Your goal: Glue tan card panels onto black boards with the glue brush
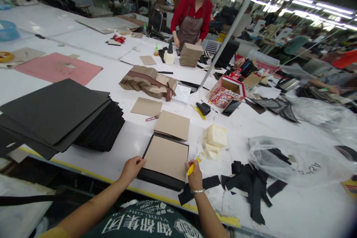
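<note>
Directly before me a tan cardboard sheet lies over a black sheet, whose dark border shows along the near edge and sides. My left hand pinches the cardboard's left edge between thumb and fingers. At the right edge, my right hand touches the cardboard while its fingers wrap round a yellow-handled brush. Just beyond lie more tan cardboard sheets, overlapping the far edge of the black sheet's area. A whitish plastic container stands right of them.
A tall stack of black sheets stands at the left. Black strips and a clear plastic bag lie right. Farther back are bundled cardboard pieces, a red box, a slanting metal pole and a person in red.
</note>
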`<state>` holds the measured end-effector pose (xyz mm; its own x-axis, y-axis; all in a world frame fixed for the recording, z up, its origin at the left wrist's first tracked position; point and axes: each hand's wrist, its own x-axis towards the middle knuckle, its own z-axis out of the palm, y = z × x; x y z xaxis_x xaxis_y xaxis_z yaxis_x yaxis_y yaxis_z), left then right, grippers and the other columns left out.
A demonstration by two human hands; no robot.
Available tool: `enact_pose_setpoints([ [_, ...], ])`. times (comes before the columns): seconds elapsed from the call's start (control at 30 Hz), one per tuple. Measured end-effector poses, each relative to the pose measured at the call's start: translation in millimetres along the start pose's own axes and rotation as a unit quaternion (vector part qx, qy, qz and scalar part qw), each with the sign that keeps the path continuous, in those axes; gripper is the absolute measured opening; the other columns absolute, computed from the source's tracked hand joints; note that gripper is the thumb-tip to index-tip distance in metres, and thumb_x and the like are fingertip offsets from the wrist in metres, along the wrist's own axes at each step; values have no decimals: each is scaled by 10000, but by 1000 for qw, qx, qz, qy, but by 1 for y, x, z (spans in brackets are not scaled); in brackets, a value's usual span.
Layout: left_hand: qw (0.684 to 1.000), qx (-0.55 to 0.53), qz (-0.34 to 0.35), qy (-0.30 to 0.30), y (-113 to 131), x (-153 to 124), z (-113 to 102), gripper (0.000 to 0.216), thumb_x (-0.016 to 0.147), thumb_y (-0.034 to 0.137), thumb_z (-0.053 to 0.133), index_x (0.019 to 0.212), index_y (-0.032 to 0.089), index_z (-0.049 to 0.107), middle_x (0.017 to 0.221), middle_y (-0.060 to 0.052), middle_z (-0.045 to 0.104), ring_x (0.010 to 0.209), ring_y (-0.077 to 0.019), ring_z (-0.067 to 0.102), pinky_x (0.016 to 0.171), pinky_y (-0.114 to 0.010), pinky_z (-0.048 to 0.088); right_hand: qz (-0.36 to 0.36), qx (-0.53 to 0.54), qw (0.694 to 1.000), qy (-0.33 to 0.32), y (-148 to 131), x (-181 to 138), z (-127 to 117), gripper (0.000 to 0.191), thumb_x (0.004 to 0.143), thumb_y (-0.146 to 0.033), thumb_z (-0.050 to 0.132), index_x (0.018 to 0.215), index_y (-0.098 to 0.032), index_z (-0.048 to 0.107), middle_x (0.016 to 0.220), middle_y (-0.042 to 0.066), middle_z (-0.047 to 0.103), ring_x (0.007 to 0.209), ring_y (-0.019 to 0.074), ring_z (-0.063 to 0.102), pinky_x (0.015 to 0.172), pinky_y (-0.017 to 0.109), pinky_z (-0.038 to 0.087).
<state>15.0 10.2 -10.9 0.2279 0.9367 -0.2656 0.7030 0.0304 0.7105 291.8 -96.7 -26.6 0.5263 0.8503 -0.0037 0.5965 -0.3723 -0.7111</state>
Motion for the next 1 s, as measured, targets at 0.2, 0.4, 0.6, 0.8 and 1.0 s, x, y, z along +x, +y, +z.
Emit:
enact_pose_setpoints([
  [0.2, 999, -40, -24, -11, -6, 11, 4, 328, 709, 448, 457, 531, 174, 487, 490, 37, 451, 529, -120, 432, 523, -215, 296, 15, -31, 999, 4, -1, 2, 6, 274, 809, -472, 408, 833, -204, 457, 713, 12, 565, 596, 161, 554, 584, 269, 399],
  [0.4, 998, -52, -33, -32, -6, 20, 2, 319, 673, 446, 476, 500, 179, 442, 473, 45, 414, 501, -111, 398, 505, -212, 289, 14, -56, 998, 2, -3, 5, 6, 249, 802, -446, 402, 849, -210, 466, 717, 19, 577, 584, 174, 556, 570, 275, 394],
  [0.6, 996, -56, -30, -64, -13, 23, 5, 357, 660, 488, 485, 485, 183, 423, 455, 52, 381, 490, -108, 386, 506, -212, 283, 44, -79, 996, -3, -11, 6, 3, 205, 779, -373, 410, 869, -201, 476, 655, 5, 567, 560, 169, 548, 545, 257, 375],
  [0.8, 995, -41, -22, -88, -17, 27, 7, 370, 660, 500, 491, 483, 185, 410, 447, 55, 370, 492, -110, 385, 515, -212, 284, 64, -98, 993, -8, -14, 7, 2, 163, 765, -303, 414, 889, -211, 469, 625, -18, 547, 560, 160, 540, 543, 242, 346],
  [1.0, 995, -34, -24, -86, -16, 29, 7, 369, 654, 493, 487, 470, 186, 399, 433, 56, 364, 480, -109, 383, 502, -212, 276, 61, -115, 991, -14, -16, 9, 1, 164, 756, -287, 425, 894, -215, 476, 582, -30, 524, 519, 151, 514, 503, 229, 303],
])
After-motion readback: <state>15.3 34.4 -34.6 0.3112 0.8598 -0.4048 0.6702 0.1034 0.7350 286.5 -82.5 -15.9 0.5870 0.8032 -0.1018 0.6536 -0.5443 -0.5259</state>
